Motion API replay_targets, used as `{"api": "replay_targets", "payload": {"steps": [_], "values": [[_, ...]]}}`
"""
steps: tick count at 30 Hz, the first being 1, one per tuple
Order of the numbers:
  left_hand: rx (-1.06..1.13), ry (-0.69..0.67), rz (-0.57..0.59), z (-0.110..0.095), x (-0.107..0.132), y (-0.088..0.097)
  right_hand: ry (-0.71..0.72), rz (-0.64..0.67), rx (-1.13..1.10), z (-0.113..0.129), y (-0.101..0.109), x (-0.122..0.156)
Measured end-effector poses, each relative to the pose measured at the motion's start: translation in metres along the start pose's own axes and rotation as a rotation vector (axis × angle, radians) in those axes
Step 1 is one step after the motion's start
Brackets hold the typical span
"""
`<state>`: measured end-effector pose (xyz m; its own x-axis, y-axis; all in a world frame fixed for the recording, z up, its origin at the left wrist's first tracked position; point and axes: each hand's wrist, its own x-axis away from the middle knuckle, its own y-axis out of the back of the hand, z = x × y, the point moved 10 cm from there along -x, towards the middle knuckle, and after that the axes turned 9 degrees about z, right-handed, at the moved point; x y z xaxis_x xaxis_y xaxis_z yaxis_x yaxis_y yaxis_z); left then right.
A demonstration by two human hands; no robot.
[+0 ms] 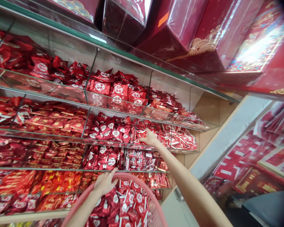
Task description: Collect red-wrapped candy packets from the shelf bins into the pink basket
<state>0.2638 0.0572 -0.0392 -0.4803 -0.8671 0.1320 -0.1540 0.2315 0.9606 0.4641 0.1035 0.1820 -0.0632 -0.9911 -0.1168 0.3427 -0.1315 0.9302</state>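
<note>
My left hand (105,183) grips the far rim of a pink plastic basket (153,205) that holds several red foil snack packets (129,205). My right hand (149,137) reaches up into a glass bin on the middle shelf, its fingers down among red packets (177,138) there. Whether those fingers hold a packet is hidden by the pile. Red packets with white round labels (110,130) fill the bin just to the left of that hand.
Tiered glass shelves (85,94) with dividers hold red packets across the whole left side. Large red gift boxes (203,34) are stacked on top. More red boxes (262,157) stand at the right, past a pale pillar (227,135).
</note>
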Motion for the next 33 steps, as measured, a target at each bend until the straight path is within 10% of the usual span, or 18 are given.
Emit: {"api": "replay_targets", "payload": {"steps": [15, 21, 33], "values": [[0.028, 0.025, 0.022, 0.001, 0.001, 0.0, -0.022, 0.276, -0.05, -0.018, 0.028, 0.024], [0.017, 0.011, 0.01, 0.001, 0.0, -0.001, 0.134, 0.178, 0.047, -0.002, 0.046, 0.011], [0.016, 0.033, 0.02, -0.001, 0.003, 0.003, 0.293, 0.021, 0.121, 0.027, -0.003, -0.021]]}}
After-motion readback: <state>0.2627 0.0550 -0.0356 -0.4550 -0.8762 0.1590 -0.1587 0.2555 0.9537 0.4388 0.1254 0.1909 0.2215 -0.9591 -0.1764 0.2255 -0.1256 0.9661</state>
